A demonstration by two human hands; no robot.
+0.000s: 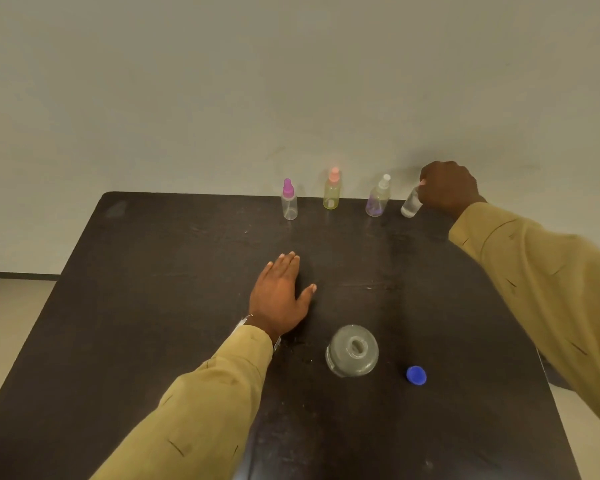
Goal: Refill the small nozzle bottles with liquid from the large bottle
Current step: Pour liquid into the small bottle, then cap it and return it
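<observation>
Closing its grip on the clear bottle (410, 204), the right hand (445, 190); left hand (279, 294) lies flat, empty.

Along the far edge of the dark table (153, 306) the way is blocked by a row of small bottles (332, 194), with narrow gaps left between them. The near middle is taken up by the large open bottle (352, 350) and a blue cap (416, 375). Bare room is found on the left side.
</observation>
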